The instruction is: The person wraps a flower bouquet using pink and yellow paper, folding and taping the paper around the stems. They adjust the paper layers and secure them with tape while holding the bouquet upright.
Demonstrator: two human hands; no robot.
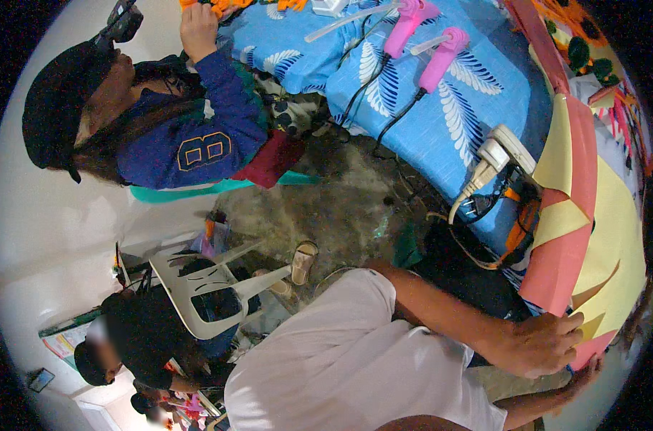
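Observation:
My left hand [544, 345] is at the lower right, its fingers curled at the near end of pink and yellow sheets, probably paper. My right hand [587, 380] lies just below it, fingertips against a pink sheet [593, 350]; its grip is unclear. A small blue item, too hidden to name, shows between the hands. A long salmon-pink strip [560, 264] runs up from my left hand, with a folded yellow piece [560, 222] across it. The large yellow sheet [617, 215] spreads beneath, with cut or torn points near my fingers.
Two pink hot glue guns [436, 67] [401, 32] lie on a blue leaf-patterned cloth [412, 118]. A white power strip [512, 145], plugs and cables are at the table's edge. A co-worker in a navy top [197, 134] handles orange material. A white plastic chair [213, 291] and other people are behind.

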